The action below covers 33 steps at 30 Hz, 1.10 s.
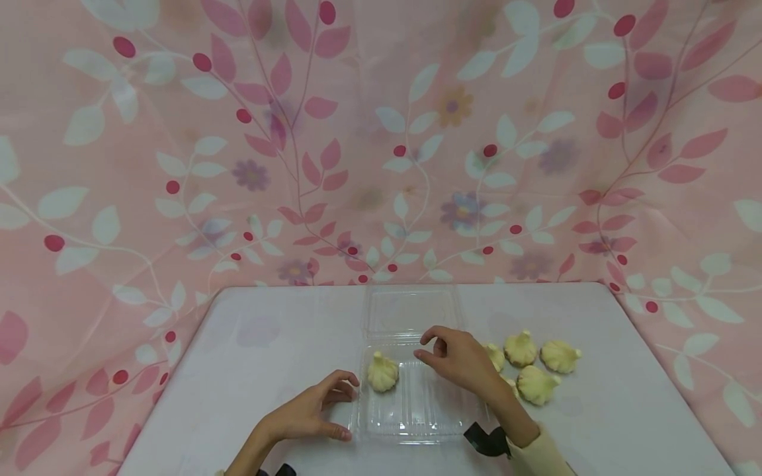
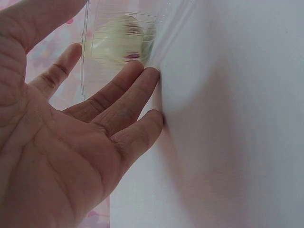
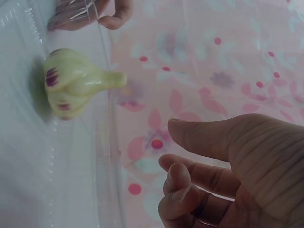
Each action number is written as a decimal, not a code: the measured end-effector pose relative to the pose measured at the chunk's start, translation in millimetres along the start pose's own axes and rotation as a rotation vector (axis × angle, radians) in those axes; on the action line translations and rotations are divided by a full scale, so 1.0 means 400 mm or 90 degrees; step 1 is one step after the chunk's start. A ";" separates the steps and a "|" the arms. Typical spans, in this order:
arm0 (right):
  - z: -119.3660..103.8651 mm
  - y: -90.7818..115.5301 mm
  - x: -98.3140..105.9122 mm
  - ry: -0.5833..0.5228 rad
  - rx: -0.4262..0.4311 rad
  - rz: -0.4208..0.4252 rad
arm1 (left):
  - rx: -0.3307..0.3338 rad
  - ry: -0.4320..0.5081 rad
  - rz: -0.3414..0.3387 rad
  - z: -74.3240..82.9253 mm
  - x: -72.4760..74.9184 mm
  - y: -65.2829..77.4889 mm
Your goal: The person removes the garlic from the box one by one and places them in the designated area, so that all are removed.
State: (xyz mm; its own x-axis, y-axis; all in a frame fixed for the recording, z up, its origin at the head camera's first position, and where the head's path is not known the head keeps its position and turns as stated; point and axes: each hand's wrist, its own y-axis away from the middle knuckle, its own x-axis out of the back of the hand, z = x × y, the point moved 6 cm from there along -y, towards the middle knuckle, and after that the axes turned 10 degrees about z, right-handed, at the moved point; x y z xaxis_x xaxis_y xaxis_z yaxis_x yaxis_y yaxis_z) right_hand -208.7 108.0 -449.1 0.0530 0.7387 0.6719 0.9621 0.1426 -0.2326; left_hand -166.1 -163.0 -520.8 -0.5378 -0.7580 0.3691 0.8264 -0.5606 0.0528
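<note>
A clear plastic clamshell box (image 1: 419, 406) lies with its lid (image 1: 412, 312) folded back. In its far left corner sits one garlic bulb (image 1: 383, 372), pale yellow; the right wrist view shows purple patches on this bulb (image 3: 71, 88) and its stem upward. My left hand (image 1: 312, 411) is beside the box's left wall, fingers relaxed and thumb spread. Its lower fingertips touch the tabletop close by that wall in the left wrist view. Above the box's far right part, my right hand (image 1: 461, 360) hovers with loosely bent fingers and nothing between thumb and fingers.
Several more garlic bulbs (image 1: 538, 385) lie in a group right of the box, partly hidden by my right hand and forearm. A white cloth covers the table (image 1: 268, 344). Behind it hangs a pink floral curtain (image 1: 369, 165).
</note>
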 end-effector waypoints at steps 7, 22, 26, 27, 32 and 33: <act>-0.018 -0.011 -0.029 -0.025 0.016 -0.009 | -0.001 0.004 0.003 0.002 0.001 -0.002; -0.050 -0.031 -0.089 -0.034 0.013 -0.012 | -0.002 0.002 -0.003 -0.007 0.001 -0.003; -0.057 -0.036 -0.103 -0.037 0.008 -0.014 | -0.002 0.000 -0.003 -0.007 0.001 -0.003; -0.058 -0.037 -0.105 -0.036 0.008 -0.014 | 0.000 0.000 -0.002 -0.007 0.001 -0.003; -0.063 -0.039 -0.118 -0.027 -0.009 -0.021 | 0.015 -0.008 0.001 -0.008 0.001 -0.001; -0.064 -0.039 -0.121 -0.027 -0.014 -0.024 | 0.017 -0.010 0.001 -0.008 0.001 -0.001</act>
State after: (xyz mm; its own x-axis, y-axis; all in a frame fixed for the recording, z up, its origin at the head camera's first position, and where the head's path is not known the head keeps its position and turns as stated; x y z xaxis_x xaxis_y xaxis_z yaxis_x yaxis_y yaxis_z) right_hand -219.6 53.3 -460.1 0.0051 0.7601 0.6498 0.9688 0.1572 -0.1915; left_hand -167.1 -164.1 -523.6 -0.5337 -0.7536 0.3837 0.8318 -0.5497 0.0773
